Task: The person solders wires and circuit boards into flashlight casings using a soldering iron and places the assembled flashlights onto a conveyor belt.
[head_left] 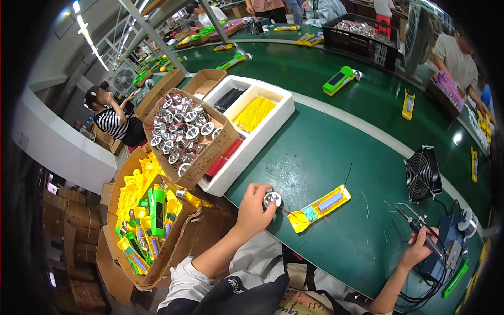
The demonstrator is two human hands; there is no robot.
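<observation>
The yellow shell is laid open, face up, on the table, and the blue battery and green circuit board have already been seated in it. Just beside its near end, the silver reflector is pinched in the left hand; a thin red lead is run from it toward the board, but whether it has been joined cannot be told. The soldering iron is gripped in the right hand, well apart from the shell, near the blue soldering station. The work is judged to be partway: the wiring seems left to be finished, and no cover has been fitted. Farther out, many reflectors are piled in a cardboard box.
</observation>
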